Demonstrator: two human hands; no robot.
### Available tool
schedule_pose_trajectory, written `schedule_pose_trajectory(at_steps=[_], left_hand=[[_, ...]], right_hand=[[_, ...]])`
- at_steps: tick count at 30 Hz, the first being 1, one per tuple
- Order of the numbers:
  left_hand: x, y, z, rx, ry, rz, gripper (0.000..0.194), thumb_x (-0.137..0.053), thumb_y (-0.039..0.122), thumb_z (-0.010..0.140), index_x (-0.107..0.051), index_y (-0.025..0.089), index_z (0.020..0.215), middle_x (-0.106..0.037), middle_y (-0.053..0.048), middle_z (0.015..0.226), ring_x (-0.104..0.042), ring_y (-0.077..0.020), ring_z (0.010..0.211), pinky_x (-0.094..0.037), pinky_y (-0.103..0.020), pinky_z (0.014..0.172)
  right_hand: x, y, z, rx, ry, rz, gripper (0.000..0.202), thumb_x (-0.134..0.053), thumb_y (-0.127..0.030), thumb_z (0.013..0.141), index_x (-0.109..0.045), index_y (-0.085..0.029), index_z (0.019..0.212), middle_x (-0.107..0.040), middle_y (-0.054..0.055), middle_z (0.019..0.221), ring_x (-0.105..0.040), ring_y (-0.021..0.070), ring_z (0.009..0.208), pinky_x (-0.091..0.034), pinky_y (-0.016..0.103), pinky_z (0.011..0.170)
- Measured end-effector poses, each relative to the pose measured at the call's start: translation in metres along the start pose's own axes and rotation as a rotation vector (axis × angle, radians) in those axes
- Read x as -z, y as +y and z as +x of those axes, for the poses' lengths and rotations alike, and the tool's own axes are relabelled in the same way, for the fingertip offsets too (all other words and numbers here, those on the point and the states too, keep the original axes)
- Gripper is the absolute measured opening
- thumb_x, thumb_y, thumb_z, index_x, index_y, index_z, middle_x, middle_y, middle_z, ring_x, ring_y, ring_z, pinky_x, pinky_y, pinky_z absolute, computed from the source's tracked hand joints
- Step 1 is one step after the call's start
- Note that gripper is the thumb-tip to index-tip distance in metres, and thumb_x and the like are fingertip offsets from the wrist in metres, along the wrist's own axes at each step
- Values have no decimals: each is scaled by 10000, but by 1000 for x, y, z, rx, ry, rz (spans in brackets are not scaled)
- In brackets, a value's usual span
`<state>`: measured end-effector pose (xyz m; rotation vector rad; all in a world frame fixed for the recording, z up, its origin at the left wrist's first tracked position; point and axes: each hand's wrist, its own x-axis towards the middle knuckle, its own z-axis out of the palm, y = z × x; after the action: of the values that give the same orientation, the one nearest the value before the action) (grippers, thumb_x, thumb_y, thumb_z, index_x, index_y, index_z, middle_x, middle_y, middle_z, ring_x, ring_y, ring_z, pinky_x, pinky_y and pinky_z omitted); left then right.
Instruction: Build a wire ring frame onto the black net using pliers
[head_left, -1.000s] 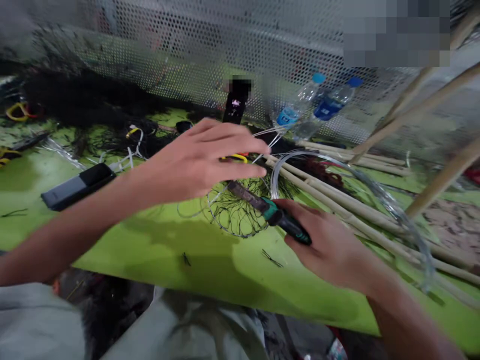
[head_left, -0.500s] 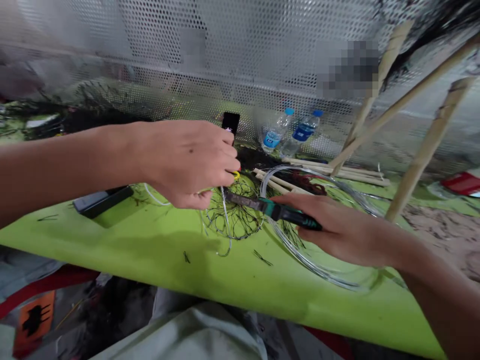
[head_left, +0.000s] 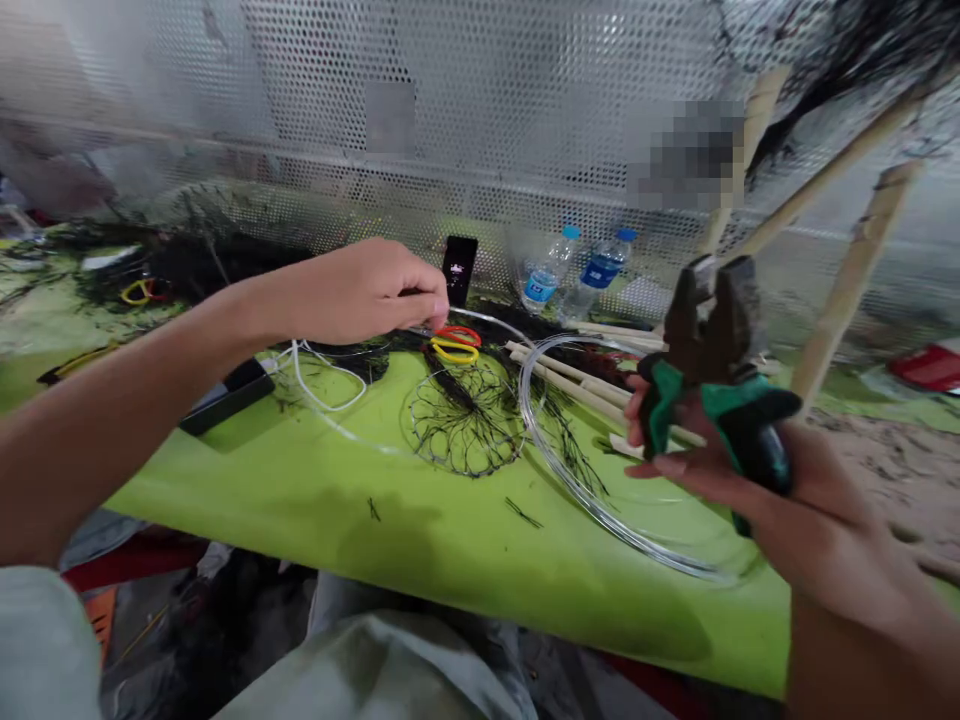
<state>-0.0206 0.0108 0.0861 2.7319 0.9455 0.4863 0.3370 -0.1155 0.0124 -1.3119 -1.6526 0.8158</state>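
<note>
My left hand [head_left: 371, 292] is closed in a pinch over the back of the green table [head_left: 300, 490], its fingertips on a thin pale wire [head_left: 487, 318] that runs right toward a coil of clear wire [head_left: 581, 497]. Just below its fingertips lie scissors with red and yellow handles [head_left: 456, 354]. In front of them rests a round, dark, web-like wire or twig piece [head_left: 480, 465]. My right hand [head_left: 832, 530], raised at the right, grips pliers [head_left: 739, 315] with green and black handles. Their jaws point up and are spread apart, with nothing between them.
A dark phone [head_left: 459, 270] stands near the perforated metal screen [head_left: 322, 60], with two water bottles [head_left: 544, 275] beside it. Pale wooden sticks [head_left: 577, 385] lie behind the coil, and upright poles [head_left: 855, 290] stand at right. A white cable [head_left: 330, 405] lies at left.
My right hand has drawn the pliers away from the wire, up and to the right, and their jaws have opened. My left hand has shifted slightly left, uncovering the scissors.
</note>
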Motion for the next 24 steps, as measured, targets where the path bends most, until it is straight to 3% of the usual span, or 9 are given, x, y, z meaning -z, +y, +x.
schedule_pose_trajectory(at_steps=[3,6,9,12,18,24], left_hand=[[-3,7,1,-1,184,17,240,-568,233,978,-748,171,831,-647,36,602,-493,-73,474,-320,-224,522],[-13,15,-2,-27,381,42,237,-599,251,1012,-747,178,843,-699,40,648,-475,-65,464,-332,-227,522],[-40,25,-14,-109,548,110,218,-616,267,1037,-734,175,878,-717,48,677,-500,-60,479,-384,-214,553],[-75,34,-30,-216,704,203,161,-607,243,1055,-710,167,956,-744,19,764,-638,-86,621,-461,-212,632],[-124,40,-50,-290,716,118,55,-644,181,1030,-670,145,997,-693,24,702,-606,-90,586,-450,-241,584],[-148,32,-54,-329,763,42,45,-658,95,989,-665,96,1034,-674,14,687,-594,-96,555,-435,-260,538]], right_hand=[[-20,8,-18,-89,-151,141,411,-766,-505,914,-722,-274,1251,-736,89,1148,-712,306,1022,-677,385,767],[-50,22,-28,-31,-151,74,443,-727,-446,959,-650,-272,1359,-732,95,1190,-721,312,1055,-664,421,832],[-84,41,-24,139,-137,-50,462,-668,-376,1000,-578,-274,1442,-711,113,1257,-707,320,1127,-629,447,907],[-113,62,-11,259,-56,-112,472,-641,-305,1009,-533,-283,1468,-666,124,1337,-664,324,1227,-589,487,999],[-142,102,-2,288,-20,-60,509,-599,-350,1015,-453,-286,1499,-637,135,1311,-693,310,1142,-600,510,985],[-143,105,-17,304,-13,-70,535,-587,-262,964,-468,-292,1485,-634,145,1331,-670,342,1181,-578,550,1007]])
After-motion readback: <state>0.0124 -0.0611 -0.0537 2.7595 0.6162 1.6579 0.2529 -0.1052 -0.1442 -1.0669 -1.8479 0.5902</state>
